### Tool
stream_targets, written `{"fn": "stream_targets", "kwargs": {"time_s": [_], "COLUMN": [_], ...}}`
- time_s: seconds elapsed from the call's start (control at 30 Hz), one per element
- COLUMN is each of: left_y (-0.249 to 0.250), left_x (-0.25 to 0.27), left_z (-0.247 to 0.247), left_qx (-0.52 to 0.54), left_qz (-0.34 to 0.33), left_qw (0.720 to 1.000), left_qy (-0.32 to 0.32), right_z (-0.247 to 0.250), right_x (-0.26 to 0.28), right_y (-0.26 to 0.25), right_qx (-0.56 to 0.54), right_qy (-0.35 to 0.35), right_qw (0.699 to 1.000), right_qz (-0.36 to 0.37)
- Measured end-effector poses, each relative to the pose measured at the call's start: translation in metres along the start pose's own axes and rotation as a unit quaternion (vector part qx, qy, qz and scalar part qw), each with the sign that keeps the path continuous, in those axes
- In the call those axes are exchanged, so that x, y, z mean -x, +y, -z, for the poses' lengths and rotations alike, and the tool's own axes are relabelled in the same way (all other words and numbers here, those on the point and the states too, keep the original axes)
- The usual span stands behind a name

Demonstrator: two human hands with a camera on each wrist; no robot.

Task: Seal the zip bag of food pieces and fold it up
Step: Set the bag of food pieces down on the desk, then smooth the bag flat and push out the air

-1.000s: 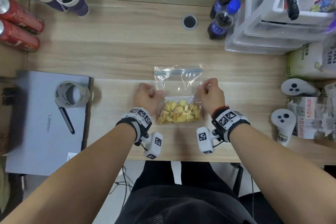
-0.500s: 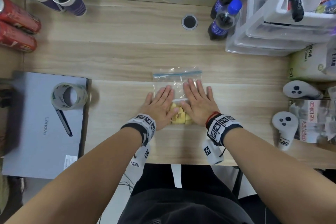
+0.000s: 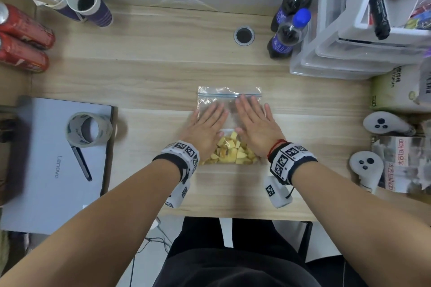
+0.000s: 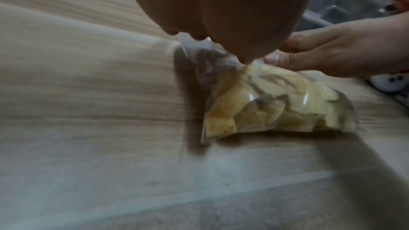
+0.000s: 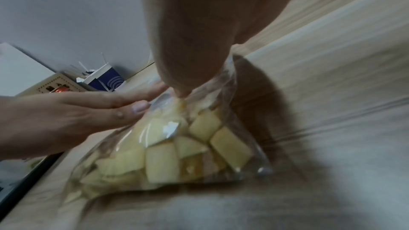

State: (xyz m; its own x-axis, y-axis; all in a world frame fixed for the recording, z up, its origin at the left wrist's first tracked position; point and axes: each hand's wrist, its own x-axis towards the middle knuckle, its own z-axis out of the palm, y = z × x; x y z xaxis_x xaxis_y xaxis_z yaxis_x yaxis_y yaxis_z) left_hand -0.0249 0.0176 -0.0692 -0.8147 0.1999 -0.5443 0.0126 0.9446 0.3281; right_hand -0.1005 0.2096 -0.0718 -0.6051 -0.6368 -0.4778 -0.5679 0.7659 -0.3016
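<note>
Both hands lay flat, palms down, on the zip bag [image 3: 229,100] in front of me, fingers straight and close together, gripping nothing. My left hand [image 3: 203,129] pressed the left half of the clear plastic, its fingertips reaching toward the blue zip strip [image 3: 219,95] but stopping short of it. My right hand [image 3: 256,124] pressed the right half, and its longest fingers [image 3: 241,103] came almost up to the strip. The two hands angled slightly inward, thumbs near each other over the middle of the bag, with a narrow gap between them. My forearms ran forward from the near edge of the counter [image 3: 163,72], wrists low, each wearing a marker-covered band.

The bag rested flat on the wooden counter, directly ahead of me, its zip end pointing away. The food pieces [image 3: 233,152], pale yellow chunks, were bunched in the bottom end nearest me, just behind the heels of my palms. From the wrist views, the heel of each hand bore down on the plastic right above the heaped chunks [image 5: 194,148]. I could not tell whether the zip was closed.

A closed laptop [image 3: 46,161] with a roll of tape [image 3: 88,129] on it sat well to my left.
</note>
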Motion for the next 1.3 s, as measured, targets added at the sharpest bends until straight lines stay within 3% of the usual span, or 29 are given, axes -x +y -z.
{"fn": "stream_targets", "kwargs": {"time_s": [0.17,0.33,0.5,0.6,0.7,0.73,0.83,0.93,1.07,1.17,1.3], "left_y": [-0.013,-0.031,-0.033,-0.018,-0.001,0.003,0.003,-0.014,-0.024,-0.018,-0.01], "left_x": [-0.003,-0.003,0.002,0.0,0.004,0.004,0.005,0.013,0.017,0.018,0.021], "left_z": [-0.013,-0.01,0.0,0.014,0.024,0.026,0.023,0.011,0.004,0.006,0.007], "left_qx": [0.03,0.016,0.001,0.028,0.171,0.232,0.377,0.351,0.388,0.379,0.368], "left_qz": [0.039,0.063,0.112,0.101,0.076,0.086,0.151,0.175,0.209,0.244,0.287], "left_qw": [0.999,0.997,0.994,0.991,0.966,0.953,0.91,0.92,0.897,0.892,0.877], "left_qy": [0.005,0.033,0.008,0.086,0.181,0.177,0.081,0.026,0.036,0.04,0.111], "right_z": [-0.016,-0.009,-0.005,0.009,0.026,0.03,0.028,0.016,0.01,0.009,0.002], "right_x": [-0.013,-0.011,-0.005,-0.009,-0.007,-0.006,0.0,0.008,0.013,0.014,0.016], "right_y": [0.008,0.027,0.031,0.019,-0.001,-0.004,-0.008,0.005,0.019,0.019,0.016], "right_qx": [0.01,0.027,-0.023,-0.07,-0.181,-0.228,-0.386,-0.435,-0.458,-0.429,-0.318], "right_qy": [-0.027,0.004,0.034,0.111,0.207,0.185,0.009,-0.075,-0.058,-0.029,0.066], "right_qw": [0.999,0.998,0.993,0.985,0.959,0.953,0.912,0.879,0.867,0.882,0.91], "right_qz": [-0.027,-0.051,-0.113,-0.112,-0.069,-0.072,-0.142,-0.179,-0.186,-0.191,-0.26]}}
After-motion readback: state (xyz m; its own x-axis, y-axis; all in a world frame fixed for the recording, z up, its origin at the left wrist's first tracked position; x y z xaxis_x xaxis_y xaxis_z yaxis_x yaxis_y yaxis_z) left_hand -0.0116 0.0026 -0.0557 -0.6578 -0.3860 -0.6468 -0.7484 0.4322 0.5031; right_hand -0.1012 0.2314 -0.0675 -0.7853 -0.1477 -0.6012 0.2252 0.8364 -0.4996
